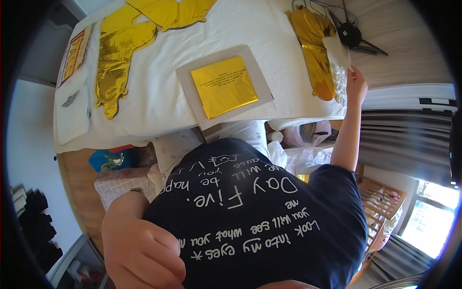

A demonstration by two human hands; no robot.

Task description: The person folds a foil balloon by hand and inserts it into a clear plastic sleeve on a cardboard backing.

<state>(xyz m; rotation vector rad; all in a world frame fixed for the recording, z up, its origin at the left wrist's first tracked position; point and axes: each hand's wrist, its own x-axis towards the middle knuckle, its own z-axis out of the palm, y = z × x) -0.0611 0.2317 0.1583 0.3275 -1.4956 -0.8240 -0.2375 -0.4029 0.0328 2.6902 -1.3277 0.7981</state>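
On the far right my right hand (356,86) reaches to the table's edge, fingers pinched at the lower end of a thin pale strip (349,59). Beside it lies a clear, bumpy plastic sheet (340,85), next to a flat gold foil balloon (315,53). Close to my chest, my left hand (144,248) is curled into a fist; its palm side is hidden, so I cannot tell whether it holds anything. In front of me, a folded gold foil packet (225,89) with small dark print rests on a grey-beige board (263,89).
The white-covered table (159,91) also bears a gold foil balloon (114,67) and another gold foil piece (175,14). At its left edge lie a printed card (74,55) and a white packet (73,108). A black fan-shaped stand (350,34) with cables is at back right.
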